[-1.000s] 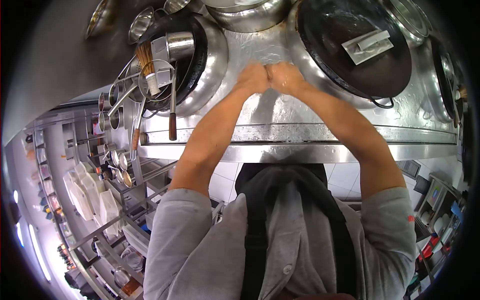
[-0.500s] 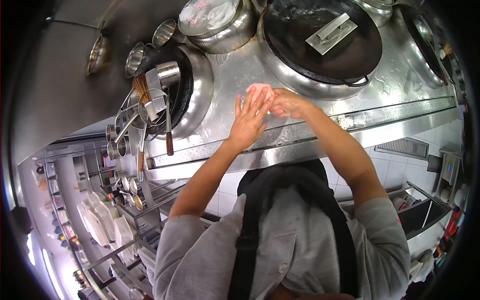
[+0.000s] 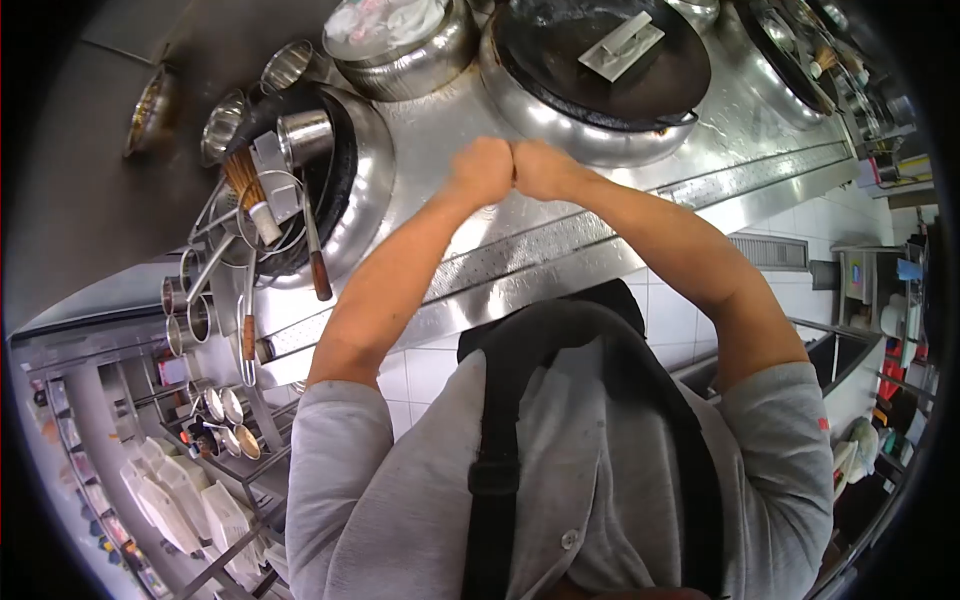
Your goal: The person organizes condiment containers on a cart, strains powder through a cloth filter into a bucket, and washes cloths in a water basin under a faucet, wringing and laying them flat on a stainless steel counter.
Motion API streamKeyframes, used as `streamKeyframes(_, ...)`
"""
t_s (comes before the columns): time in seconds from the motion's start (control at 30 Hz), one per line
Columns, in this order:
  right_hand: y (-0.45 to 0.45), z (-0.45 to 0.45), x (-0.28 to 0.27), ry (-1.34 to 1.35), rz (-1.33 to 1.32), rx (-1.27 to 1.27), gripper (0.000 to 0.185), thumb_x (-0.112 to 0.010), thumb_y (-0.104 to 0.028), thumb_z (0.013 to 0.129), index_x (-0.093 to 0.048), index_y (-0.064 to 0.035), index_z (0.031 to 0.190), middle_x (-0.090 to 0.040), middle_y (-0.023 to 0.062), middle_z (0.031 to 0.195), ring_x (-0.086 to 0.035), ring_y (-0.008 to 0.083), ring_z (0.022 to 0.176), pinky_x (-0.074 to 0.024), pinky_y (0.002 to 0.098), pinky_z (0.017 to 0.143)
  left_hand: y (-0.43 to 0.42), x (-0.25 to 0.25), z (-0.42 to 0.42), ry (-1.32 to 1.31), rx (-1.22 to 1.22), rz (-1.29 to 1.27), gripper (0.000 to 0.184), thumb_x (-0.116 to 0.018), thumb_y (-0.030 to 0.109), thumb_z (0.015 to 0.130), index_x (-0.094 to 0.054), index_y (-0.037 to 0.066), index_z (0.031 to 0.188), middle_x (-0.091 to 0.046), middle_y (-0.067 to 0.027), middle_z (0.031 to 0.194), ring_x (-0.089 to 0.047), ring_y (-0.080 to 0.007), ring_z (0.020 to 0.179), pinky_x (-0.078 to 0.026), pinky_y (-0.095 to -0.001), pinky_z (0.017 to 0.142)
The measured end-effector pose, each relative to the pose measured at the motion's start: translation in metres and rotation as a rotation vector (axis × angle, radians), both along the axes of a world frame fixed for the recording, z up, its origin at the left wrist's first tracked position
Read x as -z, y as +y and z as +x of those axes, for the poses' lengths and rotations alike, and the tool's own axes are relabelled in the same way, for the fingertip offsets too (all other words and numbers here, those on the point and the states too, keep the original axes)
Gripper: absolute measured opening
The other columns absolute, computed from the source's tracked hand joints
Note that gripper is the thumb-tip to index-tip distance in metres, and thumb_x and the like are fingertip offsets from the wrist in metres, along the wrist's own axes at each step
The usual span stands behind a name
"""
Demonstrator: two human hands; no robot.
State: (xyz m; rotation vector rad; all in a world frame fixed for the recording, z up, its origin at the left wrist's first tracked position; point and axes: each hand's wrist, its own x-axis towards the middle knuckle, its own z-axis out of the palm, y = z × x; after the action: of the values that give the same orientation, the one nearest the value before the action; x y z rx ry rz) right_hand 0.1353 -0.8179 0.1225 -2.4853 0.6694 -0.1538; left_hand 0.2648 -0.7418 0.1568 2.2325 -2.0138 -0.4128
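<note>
My left hand (image 3: 482,172) and my right hand (image 3: 547,170) are closed into fists, pressed side by side above the wet steel counter (image 3: 420,150). Both are blurred by motion. The pink cloth that lay between them half a second ago is hidden inside the fists. Behind and right of my hands sits a large dark wok (image 3: 600,80) in a round steel ring, with a flat metal plate with a handle (image 3: 622,46) lying in it.
At the left, another wok ring (image 3: 370,170) carries a brush (image 3: 250,195), a metal pot (image 3: 304,137) and wire strainers. A steel pot (image 3: 405,70) with whitish cloths on top stands behind. A perforated drain strip (image 3: 520,245) runs along the counter front.
My hands have gone from flat and overlapping on the pink cloth to two fists side by side. The cloth has gone out of sight. The camera view has shifted a little.
</note>
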Motion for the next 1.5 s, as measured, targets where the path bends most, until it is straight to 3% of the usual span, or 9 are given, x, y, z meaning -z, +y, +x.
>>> streamKeyframes(0.3, 0.018, 0.013, -0.01, 0.212, -0.347, -0.02, 0.031, -0.064, -0.019, 0.088, -0.053, -0.009, 0.115, -0.07, 0.0164, 0.102, -0.069, 0.035, 0.097, -0.0545, 0.044, 0.08, 0.023, 0.059, 0.032, 1.265, -0.296, 0.379, 0.016, -0.07, 0.014, 0.084, -0.066, 0.003, 0.096, -0.062, -0.0053, 0.07, -0.057, -0.0144, 0.058, -0.038, -0.0274, 0.041)
streamKeyframes(0.5, 0.04, -0.031, -0.017, -0.275, -0.089, 0.072, 0.048, -0.069, 0.0, 0.079, -0.054, -0.0061, 0.125, -0.059, 0.0113, 0.122, -0.06, 0.0288, 0.112, -0.0509, 0.0386, 0.092, 0.053, 0.069, 0.034, 2.1, -0.346, 0.51, 0.04, -0.058, 0.045, 0.1, -0.059, 0.007, 0.113, -0.064, -0.006, 0.085, -0.058, -0.0113, 0.062, -0.028, -0.0192, 0.037)
streamKeyframes(0.63, 0.032, -0.104, -0.008, -0.573, 0.842, 0.343, 0.047, -0.067, 0.005, 0.083, -0.057, -0.003, 0.128, -0.065, 0.0056, 0.116, -0.065, 0.0156, 0.097, -0.054, 0.0304, 0.082, 0.032, 0.076, -0.011, 2.046, -0.292, 0.501, 0.052, -0.05, 0.053, 0.102, -0.056, 0.007, 0.125, -0.066, -0.0075, 0.096, -0.063, -0.0137, 0.073, -0.041, -0.0212, 0.048)
streamKeyframes(0.73, 0.035, -0.164, -0.031, -0.752, 0.894, 0.413, 0.04, -0.066, 0.005, 0.085, -0.06, -0.0019, 0.124, -0.068, 0.0039, 0.11, -0.064, 0.0085, 0.09, -0.0543, 0.0269, 0.076, 0.019, 0.059, -0.071, 1.983, -0.276, 0.495, 0.056, -0.049, 0.048, 0.104, -0.048, 0.007, 0.14, -0.065, -0.0084, 0.107, -0.065, -0.016, 0.084, -0.05, -0.0263, 0.062)
streamKeyframes(0.93, 0.047, -0.335, -0.02, -0.811, 0.597, 0.708, 0.021, -0.067, -0.013, 0.091, -0.06, -0.0028, 0.108, -0.064, 0.0046, 0.097, -0.062, 0.0138, 0.089, -0.0519, 0.0312, 0.076, -0.041, 0.038, -0.253, 1.861, 0.307, 0.682, 0.073, -0.065, 0.052, 0.09, -0.042, 0.006, 0.142, -0.059, -0.0138, 0.131, -0.063, -0.0285, 0.115, -0.057, -0.0425, 0.088)
streamKeyframes(1.03, 0.067, -0.442, -0.012, -0.913, 0.012, 0.993, 0.018, -0.063, -0.019, 0.095, -0.061, -0.0035, 0.104, -0.063, 0.0049, 0.095, -0.061, 0.0154, 0.085, -0.0492, 0.033, 0.08, -0.078, 0.055, -0.375, 1.793, 0.208, 0.663, 0.04, -0.057, 0.027, 0.092, -0.057, 0.001, 0.123, -0.063, -0.0136, 0.12, -0.064, -0.0234, 0.105, -0.056, -0.0357, 0.082)
streamKeyframes(1.1, 0.096, -0.513, -0.021, -1.053, 0.089, 1.132, 0.017, -0.061, -0.02, 0.098, -0.061, -0.0037, 0.104, -0.063, 0.0039, 0.095, -0.06, 0.0139, 0.085, -0.0484, 0.0311, 0.08, -0.1, 0.091, -0.452, 1.775, 0.294, 0.615, 0.027, -0.048, 0.01, 0.091, -0.061, -0.001, 0.112, -0.066, -0.0121, 0.109, -0.066, -0.0197, 0.093, -0.055, -0.0315, 0.073)
streamKeyframes(1.2, 0.151, -0.596, -0.059, -1.297, 0.223, 1.287, 0.015, -0.057, -0.018, 0.102, -0.061, -0.0032, 0.103, -0.065, 0.0029, 0.094, -0.06, 0.0113, 0.087, -0.0478, 0.0286, 0.081, -0.151, 0.151, -0.547, 1.679, 0.393, 0.659, 0.018, -0.045, 0.007, 0.093, -0.061, 0.001, 0.098, -0.067, -0.0095, 0.097, -0.064, -0.0148, 0.08, -0.05, -0.0254, 0.061)
streamKeyframes(1.5, 0.244, -0.709, -0.116, -1.496, -0.015, 1.612, 0.011, -0.066, -0.005, 0.093, -0.063, -0.0004, 0.102, -0.066, 0.0073, 0.094, -0.062, 0.0149, 0.093, -0.048, 0.0301, 0.085, -0.119, 0.059, -0.864, 1.644, 0.973, 1.133, 0.012, -0.053, 0.018, 0.1, -0.047, 0.008, 0.102, -0.057, -0.0046, 0.077, -0.056, -0.015, 0.064, -0.047, -0.0265, 0.057)
